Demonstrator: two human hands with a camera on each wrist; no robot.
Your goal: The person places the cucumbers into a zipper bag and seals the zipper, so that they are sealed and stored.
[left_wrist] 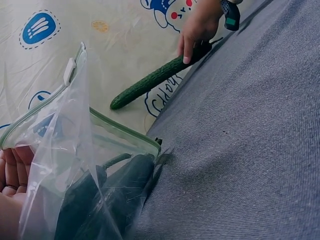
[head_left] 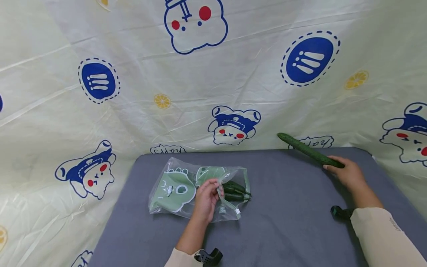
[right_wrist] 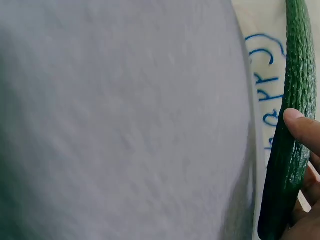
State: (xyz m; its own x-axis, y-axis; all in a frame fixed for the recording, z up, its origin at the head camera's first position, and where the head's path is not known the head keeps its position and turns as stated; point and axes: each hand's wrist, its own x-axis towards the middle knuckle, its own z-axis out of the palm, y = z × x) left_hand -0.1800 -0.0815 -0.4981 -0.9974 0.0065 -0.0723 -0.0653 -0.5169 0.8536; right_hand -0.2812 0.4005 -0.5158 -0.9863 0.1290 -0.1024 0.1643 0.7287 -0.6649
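Observation:
A long green cucumber [head_left: 305,149] is gripped near one end by my right hand [head_left: 348,174], its other end pointing up and left past the table's far edge. In the right wrist view the thumb [right_wrist: 302,130] lies across the cucumber [right_wrist: 295,90]. My left hand [head_left: 207,196] pinches the rim of a clear zip bag [head_left: 213,215] with green printed figures. Inside the bag, dark green cucumbers [head_left: 235,191] lie near its mouth. The bag's white slider [left_wrist: 70,72] sits at one end of the green-edged zip in the left wrist view.
The bag lies on a grey cloth-covered table [head_left: 283,218]. Behind the table hangs a pale sheet [head_left: 133,122] printed with cartoon figures and orange slices. Each wrist wears a black camera, such as the one on the right wrist [head_left: 341,214].

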